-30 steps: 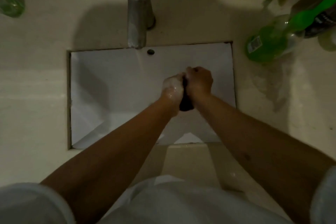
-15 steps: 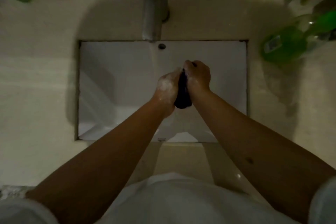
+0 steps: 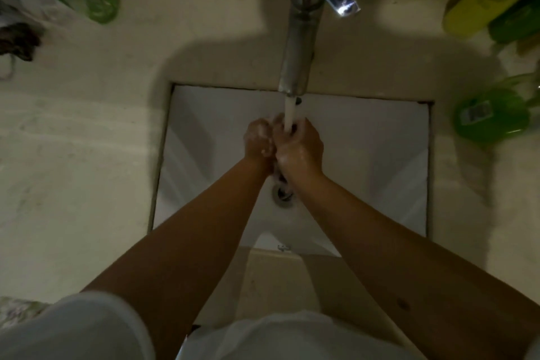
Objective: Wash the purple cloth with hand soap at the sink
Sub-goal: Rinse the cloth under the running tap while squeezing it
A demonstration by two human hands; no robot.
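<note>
Both the soapy left hand [image 3: 258,137] and right hand [image 3: 298,146] clench the dark purple cloth [image 3: 281,177] under the chrome tap's [image 3: 301,38] stream at twelve o'clock, likely to rinse it.

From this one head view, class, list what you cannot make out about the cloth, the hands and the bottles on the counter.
- Cloth: almost all hidden inside the left hand and right hand; only a dark scrap shows below the wrists.
- Fingers: curled together under the water stream, so the exact grip is unclear.
- Green bottle: label blurred, unreadable.
- Yellow bottle: cut off by the top edge.
- Drain: partly covered by the right wrist.
</note>
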